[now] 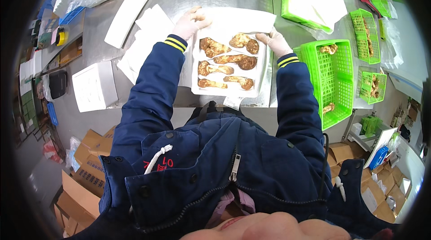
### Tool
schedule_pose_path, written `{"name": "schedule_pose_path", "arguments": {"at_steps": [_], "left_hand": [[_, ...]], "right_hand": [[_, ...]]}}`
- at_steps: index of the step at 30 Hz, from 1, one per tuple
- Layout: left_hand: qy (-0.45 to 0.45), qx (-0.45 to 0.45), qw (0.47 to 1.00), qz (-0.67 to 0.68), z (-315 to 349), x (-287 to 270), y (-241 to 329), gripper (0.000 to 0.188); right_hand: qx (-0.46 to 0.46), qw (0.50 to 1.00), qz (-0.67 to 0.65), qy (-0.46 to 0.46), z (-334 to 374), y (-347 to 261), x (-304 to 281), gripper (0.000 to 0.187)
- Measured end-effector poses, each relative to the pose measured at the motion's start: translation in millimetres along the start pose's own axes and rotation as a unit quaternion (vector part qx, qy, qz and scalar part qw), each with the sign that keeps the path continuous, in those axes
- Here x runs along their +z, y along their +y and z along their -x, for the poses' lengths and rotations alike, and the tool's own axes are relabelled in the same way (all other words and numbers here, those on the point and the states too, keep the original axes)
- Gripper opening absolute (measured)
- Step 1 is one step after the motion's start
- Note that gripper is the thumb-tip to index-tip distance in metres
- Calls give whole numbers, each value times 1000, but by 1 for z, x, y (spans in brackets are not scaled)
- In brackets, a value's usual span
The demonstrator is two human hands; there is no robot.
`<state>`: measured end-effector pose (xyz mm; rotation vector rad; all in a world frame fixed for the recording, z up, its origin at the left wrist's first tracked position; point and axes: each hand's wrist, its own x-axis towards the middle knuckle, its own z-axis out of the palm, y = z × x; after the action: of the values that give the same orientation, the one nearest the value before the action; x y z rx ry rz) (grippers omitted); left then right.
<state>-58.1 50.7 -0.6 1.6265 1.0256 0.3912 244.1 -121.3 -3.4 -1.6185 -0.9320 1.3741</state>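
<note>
In front of me on the metal table lies a shallow white box [194, 78] lined with white paper. Several brown-and-cream mushrooms [242, 61] with thick stems rest in it, in two columns with one long one across the middle. A white paper sheet [240, 17] stretches up from the box's far side. My left hand [189, 24], in a pale thin glove, has its fingers bent over this sheet at the far left corner. My right hand [276, 44], gloved alike, grips the paper edge at the far right corner, fingertips close to the upper right mushroom.
At the right stands a green plastic basket [345, 78] with a few mushrooms inside. Smaller green baskets [358, 20] are beyond it. Another green basket [285, 2] is covered with white sheets. White foam pieces [127, 19] and a white box [95, 86] lie at the left. Cardboard cartons [85, 179] stand below.
</note>
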Motion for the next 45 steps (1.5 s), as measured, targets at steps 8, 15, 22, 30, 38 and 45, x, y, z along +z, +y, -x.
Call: {"name": "schedule_pose_path", "arguments": {"at_steps": [8, 15, 22, 30, 38, 45], "left_hand": [[67, -91, 993, 34, 18, 24, 8, 84], [61, -116, 985, 116, 29, 24, 12, 83], [62, -76, 995, 8, 24, 24, -7, 20], [61, -45, 996, -52, 16, 25, -23, 28], [113, 70, 962, -240, 37, 28, 0, 29], [284, 235, 862, -348, 61, 37, 50, 33]], "right_hand": [[-43, 993, 84, 73, 7, -16, 12, 56], [-73, 993, -58, 67, -2, -4, 15, 54], [-44, 953, 247, 172, 17, -31, 5, 46], [-331, 741, 576, 95, 14, -73, 50, 25], [-294, 738, 598, 107, 13, -63, 61, 12], [-292, 744, 598, 68, 13, -52, 56, 16]]}}
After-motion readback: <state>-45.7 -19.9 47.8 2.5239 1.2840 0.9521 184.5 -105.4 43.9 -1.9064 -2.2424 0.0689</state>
